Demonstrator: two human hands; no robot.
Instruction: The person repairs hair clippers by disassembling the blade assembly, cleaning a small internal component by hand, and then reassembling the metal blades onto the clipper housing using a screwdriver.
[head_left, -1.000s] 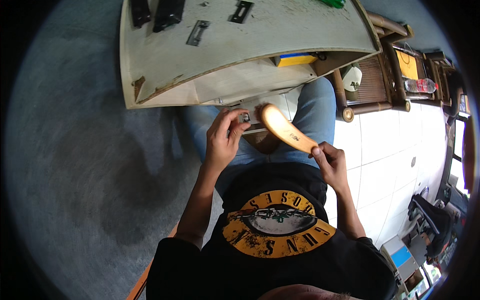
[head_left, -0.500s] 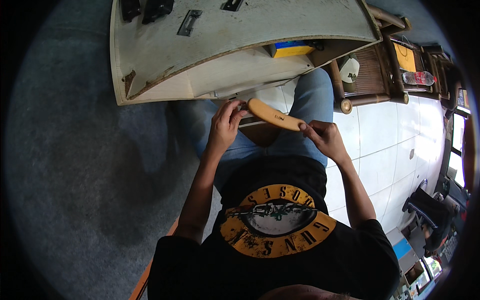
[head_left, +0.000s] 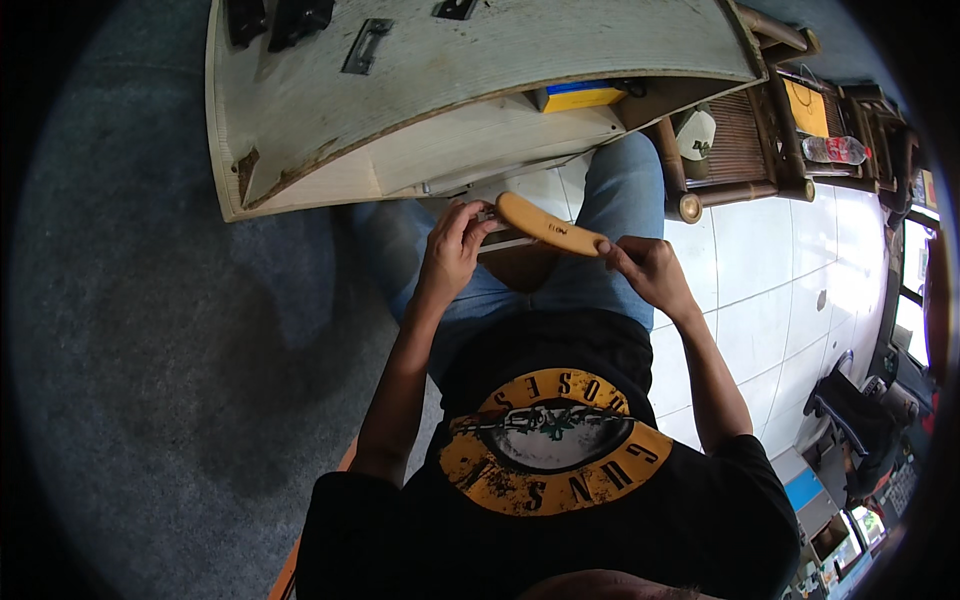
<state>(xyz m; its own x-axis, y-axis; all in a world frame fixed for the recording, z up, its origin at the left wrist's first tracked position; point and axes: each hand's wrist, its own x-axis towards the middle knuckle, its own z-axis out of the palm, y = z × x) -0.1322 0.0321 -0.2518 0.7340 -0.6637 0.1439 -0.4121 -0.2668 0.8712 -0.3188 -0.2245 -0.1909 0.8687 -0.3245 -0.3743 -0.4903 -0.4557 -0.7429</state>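
A curved, tan, handle-shaped piece (head_left: 550,226) with small dark printing is held up over my lap, slanting down to the right. My right hand (head_left: 650,268) pinches its right end between thumb and bent fingers. At its other end, my left hand (head_left: 455,250) has its fingertips closed around the tip, where a small dark part partly shows. What exactly the left fingertips grip there is hard to make out. Whether the piece is wood or plastic cannot be told.
A worn pale workbench (head_left: 440,65) with an open shelf stands ahead of my knees. On it lie a dark metal plate (head_left: 368,46) and black items (head_left: 300,22); a yellow-blue box (head_left: 580,96) sits inside. Right are a bamboo bench (head_left: 735,190), a cap (head_left: 697,133) and a bottle (head_left: 835,150).
Both hands keep their hold on the tan piece, which has tilted slightly. The workbench appears shifted a little to the left as my view moves.
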